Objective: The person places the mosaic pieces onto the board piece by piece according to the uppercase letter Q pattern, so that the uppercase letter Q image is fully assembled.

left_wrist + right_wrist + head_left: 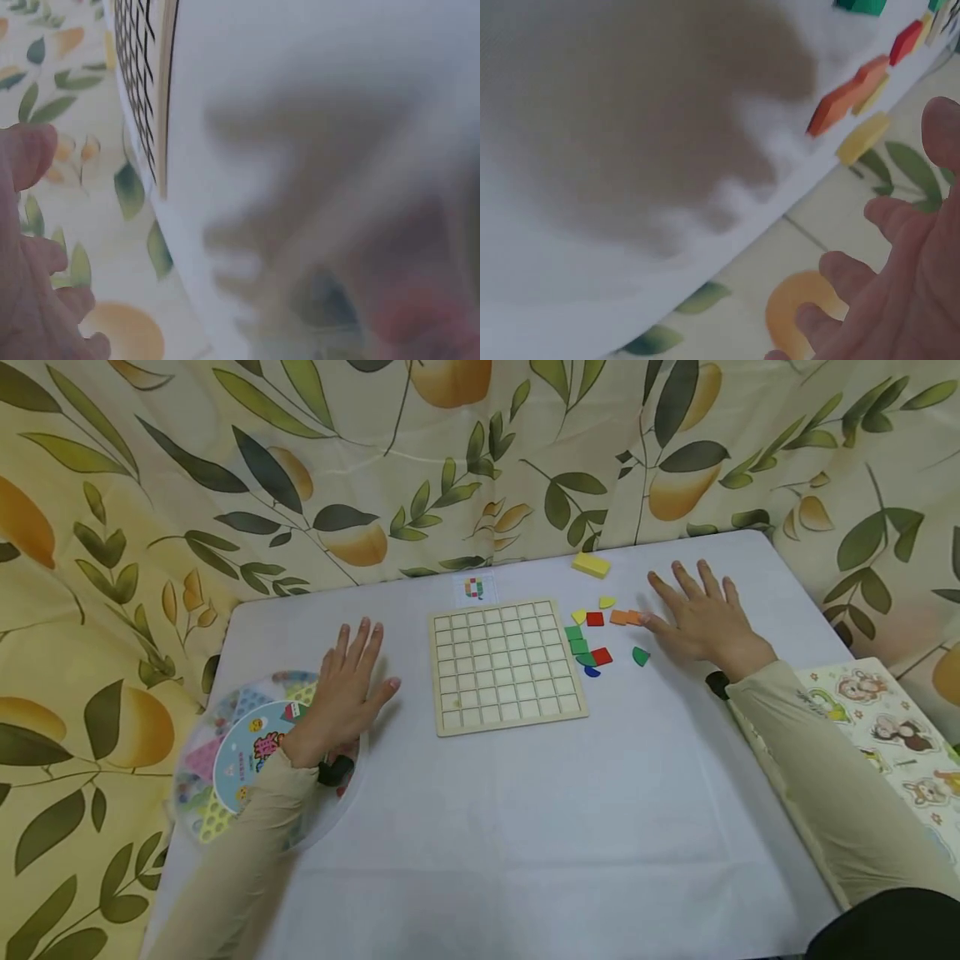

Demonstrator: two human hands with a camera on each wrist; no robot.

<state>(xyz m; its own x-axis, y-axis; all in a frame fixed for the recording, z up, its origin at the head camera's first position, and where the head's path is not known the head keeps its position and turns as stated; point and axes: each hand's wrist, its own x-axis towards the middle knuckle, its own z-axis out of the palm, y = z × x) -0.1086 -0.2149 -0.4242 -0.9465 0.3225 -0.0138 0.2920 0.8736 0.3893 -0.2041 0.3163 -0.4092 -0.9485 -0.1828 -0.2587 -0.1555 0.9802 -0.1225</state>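
Observed left hand [337, 689] and right hand [703, 620] spread wide. Noted pale-celled, tan-rimmed grid board [508, 667]; flat orange tiles [618, 617] near right hand.

Covered, cropped, blurred

Round container [234, 764], left: partly behind left hand [337, 693], left sleeve [240, 852]. Animal-picture board [896, 731], right: crossed by right sleeve [840, 793], cropped at edge. Far card [475, 587]: detail too small. Left wrist view: red patch [420, 322] blurred.

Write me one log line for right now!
left hand: open, empty; right hand: open, empty, near orange flat tiles; pale wooden grid board: cells unfilled; small multicoloured geometric pieces: right of board
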